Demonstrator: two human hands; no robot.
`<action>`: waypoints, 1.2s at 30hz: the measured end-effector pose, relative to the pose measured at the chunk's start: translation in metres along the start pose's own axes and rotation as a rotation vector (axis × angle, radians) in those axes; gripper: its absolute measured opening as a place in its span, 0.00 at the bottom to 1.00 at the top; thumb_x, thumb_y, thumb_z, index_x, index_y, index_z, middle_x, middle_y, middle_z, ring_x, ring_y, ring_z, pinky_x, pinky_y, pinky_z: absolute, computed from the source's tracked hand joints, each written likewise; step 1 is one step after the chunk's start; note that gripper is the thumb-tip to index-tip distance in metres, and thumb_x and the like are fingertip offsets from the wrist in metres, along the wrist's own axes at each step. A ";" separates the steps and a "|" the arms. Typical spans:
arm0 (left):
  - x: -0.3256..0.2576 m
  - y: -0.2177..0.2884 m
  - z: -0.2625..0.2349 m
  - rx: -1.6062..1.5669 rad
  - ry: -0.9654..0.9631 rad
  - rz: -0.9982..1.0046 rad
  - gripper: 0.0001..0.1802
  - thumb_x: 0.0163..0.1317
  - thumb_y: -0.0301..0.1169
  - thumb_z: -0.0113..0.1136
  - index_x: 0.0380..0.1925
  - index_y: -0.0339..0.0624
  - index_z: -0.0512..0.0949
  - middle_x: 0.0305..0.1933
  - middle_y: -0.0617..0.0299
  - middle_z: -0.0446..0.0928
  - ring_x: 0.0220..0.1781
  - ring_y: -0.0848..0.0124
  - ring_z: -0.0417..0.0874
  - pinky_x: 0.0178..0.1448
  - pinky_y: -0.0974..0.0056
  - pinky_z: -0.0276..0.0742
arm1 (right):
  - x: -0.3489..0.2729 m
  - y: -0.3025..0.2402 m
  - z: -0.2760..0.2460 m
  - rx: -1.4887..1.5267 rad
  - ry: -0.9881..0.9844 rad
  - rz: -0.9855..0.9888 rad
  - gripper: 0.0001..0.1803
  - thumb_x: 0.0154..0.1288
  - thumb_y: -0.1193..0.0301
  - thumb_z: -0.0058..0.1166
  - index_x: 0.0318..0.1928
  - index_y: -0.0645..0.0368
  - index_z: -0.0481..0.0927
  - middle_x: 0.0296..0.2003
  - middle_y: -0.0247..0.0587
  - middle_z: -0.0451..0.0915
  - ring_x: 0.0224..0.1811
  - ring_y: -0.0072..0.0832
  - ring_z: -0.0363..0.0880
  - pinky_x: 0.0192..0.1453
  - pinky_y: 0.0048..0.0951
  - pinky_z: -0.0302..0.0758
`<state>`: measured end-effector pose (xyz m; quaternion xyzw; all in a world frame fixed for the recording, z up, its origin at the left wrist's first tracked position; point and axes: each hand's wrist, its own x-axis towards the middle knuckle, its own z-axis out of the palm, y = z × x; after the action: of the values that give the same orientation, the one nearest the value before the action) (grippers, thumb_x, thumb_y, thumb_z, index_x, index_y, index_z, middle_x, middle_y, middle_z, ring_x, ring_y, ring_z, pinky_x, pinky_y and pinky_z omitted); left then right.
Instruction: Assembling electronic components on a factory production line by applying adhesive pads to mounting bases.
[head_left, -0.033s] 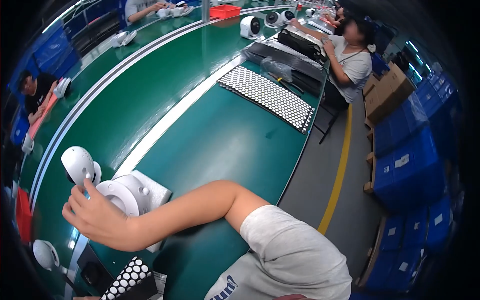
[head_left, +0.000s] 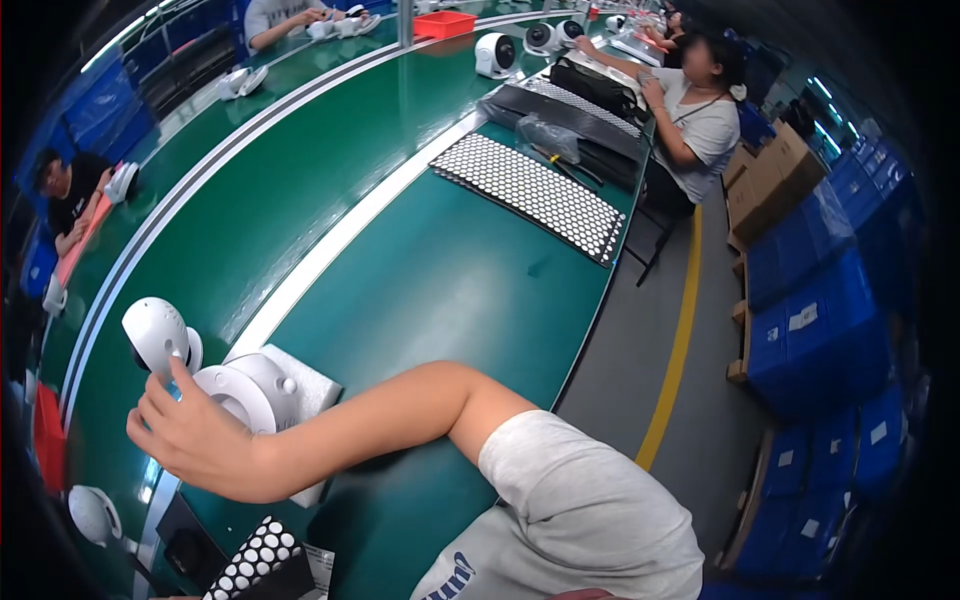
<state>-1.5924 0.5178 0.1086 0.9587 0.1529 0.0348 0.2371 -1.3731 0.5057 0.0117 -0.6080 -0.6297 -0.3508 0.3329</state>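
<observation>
My right arm reaches across to the left, and my right hand (head_left: 195, 435) is beside a white round-headed camera (head_left: 157, 330). The index fingertip is at the camera's lower side, seeming to touch it. The other fingers are loosely bent and apart, with nothing visible between them. Partly behind the wrist, a second white round housing with a ring-shaped base (head_left: 265, 385) lies tilted against a white foam block (head_left: 308, 378). My left hand does not show.
A dotted black-and-white mat (head_left: 530, 195) lies on the green bench (head_left: 440, 290), beyond it pliers (head_left: 565, 165) and a clear plastic bag (head_left: 548, 138). Another dotted piece (head_left: 255, 560) is at lower left. A co-worker (head_left: 705, 120) sits at far right, near blue-wrapped stacks (head_left: 815, 325).
The whole picture has shifted very slightly. My right hand stays at the white camera, and nothing has been picked up or let go.
</observation>
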 end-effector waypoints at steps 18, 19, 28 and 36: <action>0.004 0.005 -0.007 0.046 -0.063 -0.020 0.10 0.44 0.23 0.62 0.29 0.35 0.74 0.24 0.52 0.75 0.25 0.61 0.77 0.31 0.66 0.70 | -0.017 0.031 -0.004 0.363 -0.381 -0.222 0.28 0.49 0.60 0.53 0.47 0.66 0.67 0.28 0.35 0.74 0.39 0.28 0.70 0.40 0.34 0.63; 0.002 0.009 -0.008 0.029 -0.073 -0.048 0.09 0.45 0.22 0.62 0.29 0.33 0.75 0.24 0.53 0.76 0.26 0.64 0.77 0.32 0.67 0.70 | -0.016 0.031 -0.007 0.388 -0.376 -0.232 0.30 0.49 0.61 0.54 0.49 0.68 0.66 0.28 0.36 0.75 0.40 0.29 0.70 0.39 0.33 0.63; 0.000 -0.019 0.005 -0.034 0.107 0.230 0.15 0.39 0.33 0.69 0.25 0.38 0.76 0.19 0.60 0.77 0.16 0.67 0.77 0.19 0.73 0.67 | 0.006 0.098 -0.050 0.930 -0.496 -0.014 0.08 0.53 0.75 0.52 0.33 0.61 0.69 0.34 0.41 0.74 0.39 0.32 0.73 0.45 0.27 0.69; 0.002 -0.024 0.009 -0.080 0.085 0.212 0.14 0.39 0.31 0.69 0.25 0.36 0.76 0.19 0.57 0.77 0.15 0.67 0.77 0.18 0.74 0.67 | 0.001 0.118 -0.055 0.827 -0.754 0.032 0.05 0.54 0.75 0.52 0.29 0.63 0.71 0.32 0.41 0.76 0.38 0.30 0.76 0.43 0.28 0.71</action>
<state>-1.5958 0.5346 0.0897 0.9569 0.0591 0.1064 0.2636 -1.2560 0.4615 0.0458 -0.5196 -0.7810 0.1720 0.3007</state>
